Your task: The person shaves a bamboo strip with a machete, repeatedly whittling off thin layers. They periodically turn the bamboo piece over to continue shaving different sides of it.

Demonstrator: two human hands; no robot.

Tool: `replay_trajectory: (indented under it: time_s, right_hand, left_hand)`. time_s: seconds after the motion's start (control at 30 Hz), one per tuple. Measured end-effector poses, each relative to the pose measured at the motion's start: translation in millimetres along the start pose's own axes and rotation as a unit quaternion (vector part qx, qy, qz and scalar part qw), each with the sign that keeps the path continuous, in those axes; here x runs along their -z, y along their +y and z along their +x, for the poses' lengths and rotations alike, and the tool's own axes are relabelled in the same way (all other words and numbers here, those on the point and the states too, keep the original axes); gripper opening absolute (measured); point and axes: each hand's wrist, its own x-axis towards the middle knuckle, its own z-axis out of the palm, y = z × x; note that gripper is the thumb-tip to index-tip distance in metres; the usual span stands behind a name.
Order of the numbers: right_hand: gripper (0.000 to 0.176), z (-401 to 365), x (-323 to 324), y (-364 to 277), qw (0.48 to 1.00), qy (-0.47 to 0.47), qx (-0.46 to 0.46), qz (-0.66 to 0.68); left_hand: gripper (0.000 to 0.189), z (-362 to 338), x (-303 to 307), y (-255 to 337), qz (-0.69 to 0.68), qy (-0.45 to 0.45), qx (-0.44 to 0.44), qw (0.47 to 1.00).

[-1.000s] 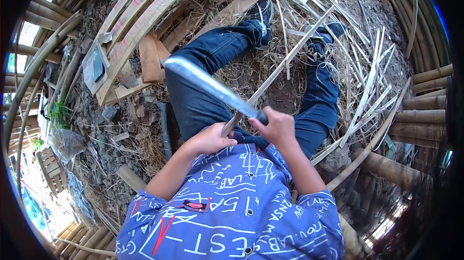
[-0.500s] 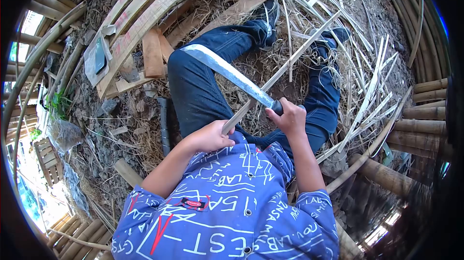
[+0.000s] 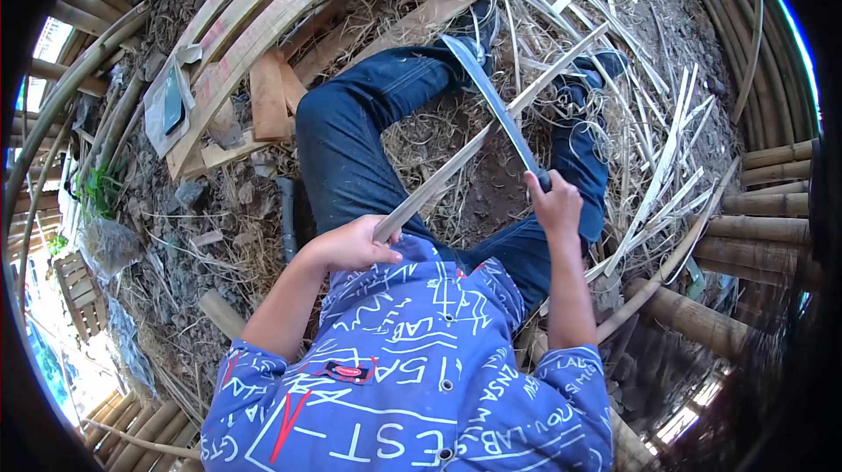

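Observation:
My left hand [image 3: 353, 244] is closed around the near end of a long bamboo strip [image 3: 430, 184], close in front of my shirt. The strip slants away to the upper right, over the gap between my legs. In my right hand [image 3: 556, 202] is the dark handle of a machete [image 3: 496, 103], held near my right knee. Its long blade points up and left and crosses over the strip about midway along it. My thumb lies along the handle.
Thin bamboo strips [image 3: 671, 174] and curly shavings litter the ground to the right and ahead. Long planks [image 3: 237, 60] lie at upper left, with a phone [image 3: 174, 112] on a plastic wrapper. A dark sheath-like object [image 3: 287, 218] rests beside my left thigh. Bamboo poles [image 3: 693, 318] stand at right.
My right hand has moved forward and right, taking the machete farther along the strip. The blade has turned to point more steeply away. My left hand has drawn slightly left.

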Motion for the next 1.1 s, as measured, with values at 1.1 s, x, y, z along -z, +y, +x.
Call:
replay_trajectory:
  time_s: [1.1]
  right_hand:
    - [0.057,-24.4,-16.9,-6.5,0.979,-0.096,0.153,0.089]
  left_hand:
    - [0.036,14.8,-5.8,-3.6,-0.049,0.001,-0.016,0.999]
